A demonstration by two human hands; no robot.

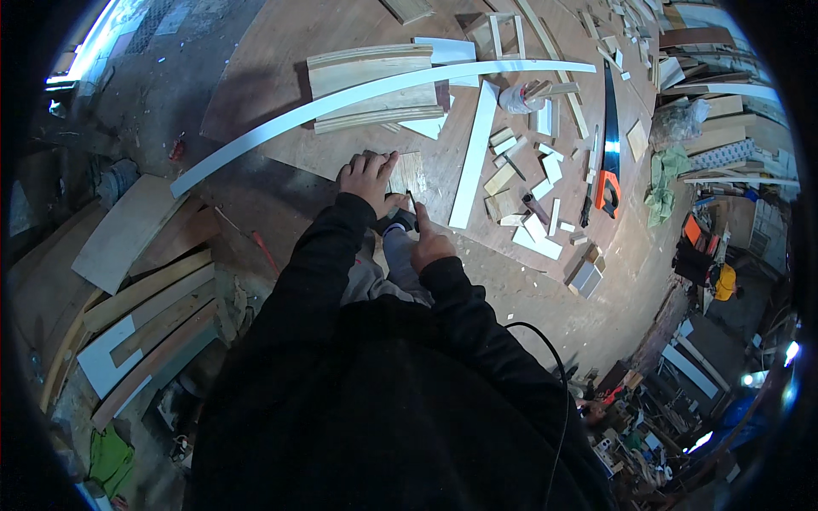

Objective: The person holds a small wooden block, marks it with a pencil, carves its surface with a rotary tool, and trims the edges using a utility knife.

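Observation:
My left hand [366,180] lies on the near edge of a small pale piece of wood [411,173], its fingers stretched out and spread. In my right hand [433,245] is a thin dark pencil-like tool [412,201], whose exact kind is too small to tell. The index finger points along it, and its tip is at the near right part of the wood piece. Both hands are close together at the near edge of a large brown board [281,102]. My legs [400,255] are partly visible beneath my forearms.
A long white curved strip [341,104] arches across stacked curved wood panels [371,72]. To the right lie a white straight strip [474,157], several small wood offcuts [500,180] and an orange-handled handsaw [610,145]. A red-handled screwdriver [265,249] and curved boards [128,230] are at left.

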